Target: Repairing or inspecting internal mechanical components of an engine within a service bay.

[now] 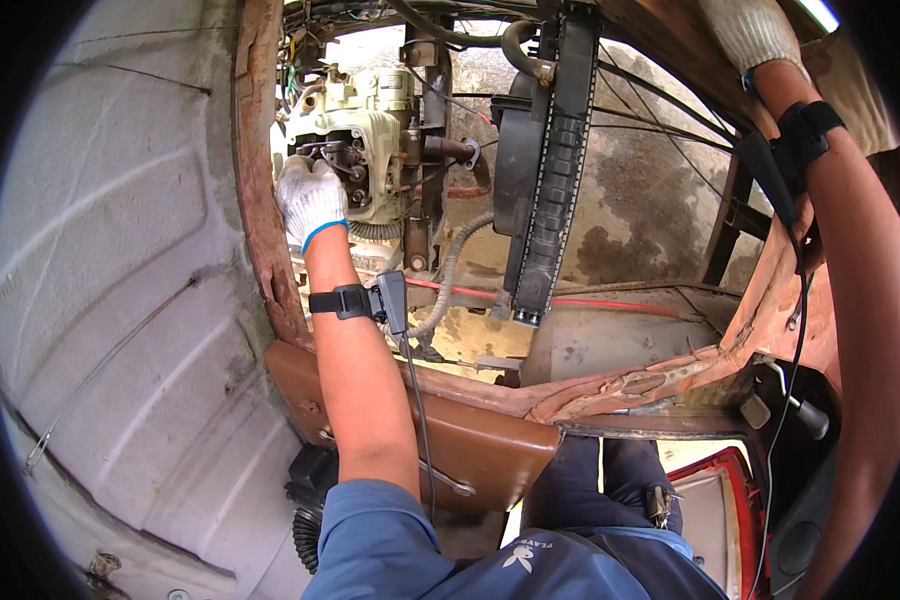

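My left hand (310, 197), in a white knit glove with a blue cuff, reaches into the opened top of a pale metal engine (378, 135). Its fingers are closed beside the dark valve parts (342, 152) inside the opening. A thin shiny piece shows by the fingertips, but I cannot make out what the fingers hold. High at the right, my right hand (755, 32), also gloved, lies against the edge of the vehicle frame; its fingers are hidden at the top of the picture. Both wrists carry black straps with small devices and cables.
A dark radiator (558, 170) stands right of the engine, with a black hose (515, 45) at its top. Rusty frame edges (262, 200) border the opening. A red tube (570, 300) crosses below. A brown padded panel (490, 450) lies near me, and a grey body panel (120, 250) fills the left.
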Demonstrator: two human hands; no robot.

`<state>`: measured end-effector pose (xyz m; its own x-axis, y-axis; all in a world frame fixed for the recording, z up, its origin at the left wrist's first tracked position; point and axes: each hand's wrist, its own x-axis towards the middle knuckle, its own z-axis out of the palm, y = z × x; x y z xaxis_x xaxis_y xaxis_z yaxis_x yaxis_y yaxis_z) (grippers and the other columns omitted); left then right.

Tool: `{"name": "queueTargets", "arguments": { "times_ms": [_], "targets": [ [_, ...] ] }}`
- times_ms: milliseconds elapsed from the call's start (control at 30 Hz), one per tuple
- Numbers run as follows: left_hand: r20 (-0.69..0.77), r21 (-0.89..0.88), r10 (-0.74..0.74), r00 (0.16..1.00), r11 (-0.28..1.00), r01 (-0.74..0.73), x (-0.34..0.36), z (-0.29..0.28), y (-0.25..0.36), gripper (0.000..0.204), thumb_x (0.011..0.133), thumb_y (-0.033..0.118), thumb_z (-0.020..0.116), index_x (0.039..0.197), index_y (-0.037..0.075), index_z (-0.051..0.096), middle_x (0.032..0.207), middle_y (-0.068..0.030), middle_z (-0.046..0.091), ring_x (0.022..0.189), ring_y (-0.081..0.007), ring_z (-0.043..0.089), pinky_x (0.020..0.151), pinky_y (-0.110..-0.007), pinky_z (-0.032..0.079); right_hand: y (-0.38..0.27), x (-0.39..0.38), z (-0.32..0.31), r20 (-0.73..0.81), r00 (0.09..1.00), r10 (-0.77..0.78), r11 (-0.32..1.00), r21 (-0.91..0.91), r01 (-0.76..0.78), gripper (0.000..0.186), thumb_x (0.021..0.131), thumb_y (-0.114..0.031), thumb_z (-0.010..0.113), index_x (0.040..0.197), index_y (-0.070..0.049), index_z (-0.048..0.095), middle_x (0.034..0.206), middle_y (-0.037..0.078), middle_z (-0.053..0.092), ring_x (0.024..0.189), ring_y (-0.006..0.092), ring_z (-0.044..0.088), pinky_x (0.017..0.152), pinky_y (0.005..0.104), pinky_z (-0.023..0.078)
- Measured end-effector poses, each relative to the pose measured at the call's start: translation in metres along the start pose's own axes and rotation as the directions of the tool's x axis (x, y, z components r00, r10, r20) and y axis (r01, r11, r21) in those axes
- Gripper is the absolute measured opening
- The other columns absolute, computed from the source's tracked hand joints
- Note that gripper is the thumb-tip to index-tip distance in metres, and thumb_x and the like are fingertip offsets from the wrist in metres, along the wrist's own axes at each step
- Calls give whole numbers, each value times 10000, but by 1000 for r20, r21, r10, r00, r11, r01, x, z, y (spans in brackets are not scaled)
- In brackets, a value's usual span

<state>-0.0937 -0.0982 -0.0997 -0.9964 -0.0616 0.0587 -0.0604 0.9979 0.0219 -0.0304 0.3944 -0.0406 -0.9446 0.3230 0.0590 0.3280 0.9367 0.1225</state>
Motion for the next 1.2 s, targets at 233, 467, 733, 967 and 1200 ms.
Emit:
{"name": "queueTargets", "arguments": {
  "times_ms": [233,467,733,967,1200],
  "targets": [
    [-31,81,31,999,996,-29,-3,0,0,267,926,239,665,949,-20,724,928,-286,714,916,-456,701,812,-511,552,-1,3,-1,44,988,148,971,186,-153,509,1074,-321,314,1078,35,677,1106,277,713,1057,442,677,959,505,520],
    [16,-11,4,1000,1000,-4,-1,-3,2,263,931,238,664,951,-16,727,923,-286,714,927,-456,700,815,-507,552,-2,3,-4,99,977,188,946,248,-207,557,1073,-364,313,1087,42,694,1131,293,699,1100,450,657,999,506,489],
    [39,-53,-39,999,998,41,1,-3,1,262,922,222,654,949,-30,720,925,-287,713,933,-451,701,816,-502,550,-7,-2,-9,50,969,241,914,326,-243,569,1078,-384,329,1061,39,709,1104,287,708,1084,439,666,983,498,498],
    [5,-57,13,1000,998,-12,1,-4,1,282,925,239,655,953,-35,717,939,-289,715,945,-457,695,823,-498,547,-2,4,-2,46,998,33,999,26,-34,552,1080,-360,317,1054,35,701,1095,280,714,1071,440,672,973,499,508],
    [2,-10,18,1000,1000,-18,2,-2,-1,276,920,228,654,967,-37,718,934,-284,719,934,-452,701,821,-504,542,-2,2,-3,57,993,99,989,104,-104,502,1078,-307,309,1068,29,682,1092,281,714,1046,436,685,957,499,522]
  ]
}}
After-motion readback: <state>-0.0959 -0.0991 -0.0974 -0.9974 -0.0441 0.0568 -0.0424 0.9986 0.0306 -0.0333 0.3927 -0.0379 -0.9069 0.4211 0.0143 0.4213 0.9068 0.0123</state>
